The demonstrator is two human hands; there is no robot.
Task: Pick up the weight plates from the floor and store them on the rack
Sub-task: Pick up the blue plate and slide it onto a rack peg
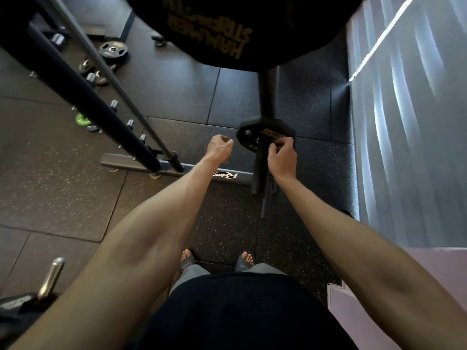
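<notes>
Head view: looking straight down past both bare arms at a gym floor [164,79] of dark rubber tiles.
Big plate up top: huge black Hammer Strength plate [227,26] fills the top of frame, looks parked on the rack already.
Rack: black upright post [267,92] with a peg [260,168] sticking out toward me, base bar [141,165] along the floor.
Small plate: little black weight plate [265,133] sits around the peg, right up near the post.
Right hand: right hand [282,154] has fingers pinched on the plate's near edge, so it's holding that plate.
Left hand: left hand [220,147] loosely curled, holding nothing, just beside the plate and not touching.
Leftovers: more plates on the floor [113,50] far left, well away.
Tip: I'd keep the plate square to the peg and push it flush to the post before letting go, fingers clear of the back face so nothing gets pinched.
</notes>
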